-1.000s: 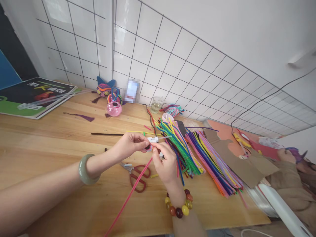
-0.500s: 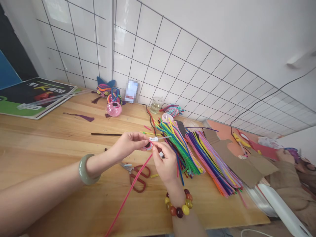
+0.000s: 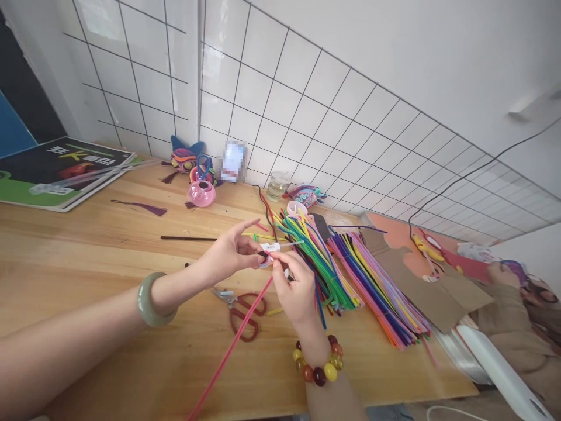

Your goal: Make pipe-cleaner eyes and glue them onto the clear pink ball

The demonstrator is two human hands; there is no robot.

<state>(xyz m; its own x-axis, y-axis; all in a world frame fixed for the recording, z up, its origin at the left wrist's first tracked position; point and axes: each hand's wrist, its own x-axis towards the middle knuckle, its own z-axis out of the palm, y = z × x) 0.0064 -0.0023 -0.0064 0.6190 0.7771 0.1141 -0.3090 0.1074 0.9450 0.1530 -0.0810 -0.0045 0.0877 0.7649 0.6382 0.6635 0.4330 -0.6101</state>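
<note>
Mid-frame, the left hand [image 3: 232,255] is pinching a small coiled piece [image 3: 264,259], grip nearly closed, while the right hand [image 3: 295,286] is pinching the pink pipe cleaner [image 3: 232,346] (scissors [image 3: 245,310] lying below).

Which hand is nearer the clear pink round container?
Left. The left hand is in front and right of the container; the right hand is farther right and closer to the camera.

Your bench [image 3: 109,351] looks like smooth, lightly glossy wood; your scissors [image 3: 245,316] show metal blades and red plastic handles; the pipe cleaners [image 3: 379,289] look fuzzy and matt.
</note>
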